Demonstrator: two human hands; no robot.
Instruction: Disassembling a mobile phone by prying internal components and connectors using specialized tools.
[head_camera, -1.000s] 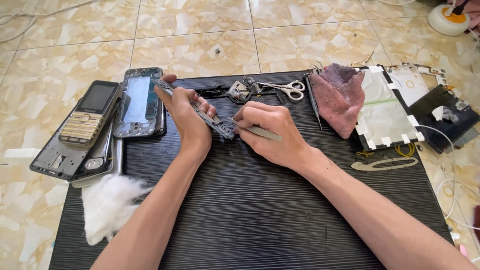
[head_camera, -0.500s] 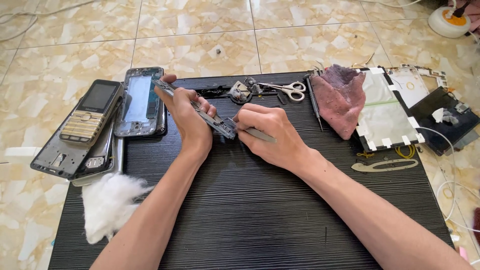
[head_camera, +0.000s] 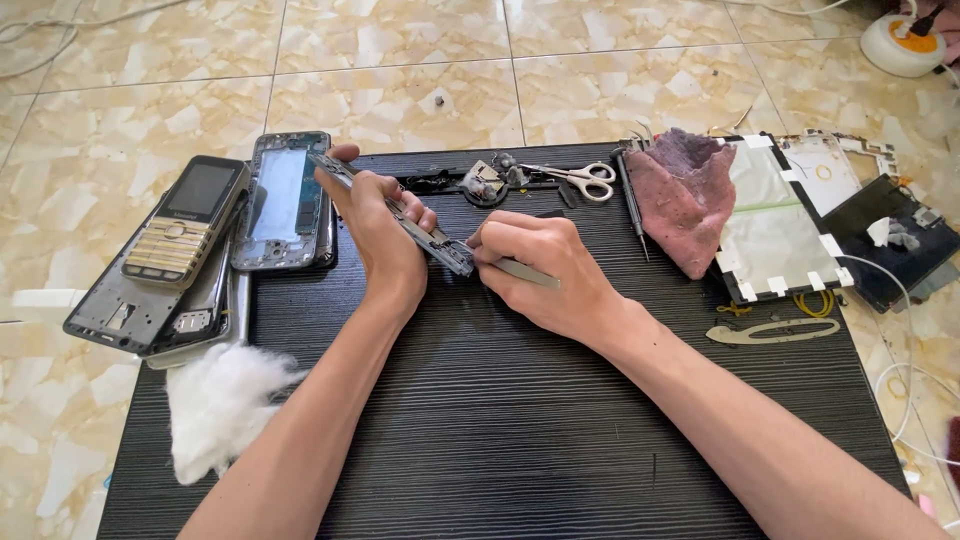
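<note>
Gripping phone frame (head_camera: 400, 215) edge-on in left hand (head_camera: 378, 235), right hand (head_camera: 540, 275) pinching tweezers (head_camera: 525, 272) at its lower end; keep frame steady, tip pressure light, near board's (head_camera: 560, 440) far edge.

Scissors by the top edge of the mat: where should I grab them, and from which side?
Take the scissors by the white handle loops at their right end, probably coming from above and the right. They lie flat with the blades pointing left into the pile of small parts, while the loop end has clearer mat around it, short of the screwdriver.
</note>
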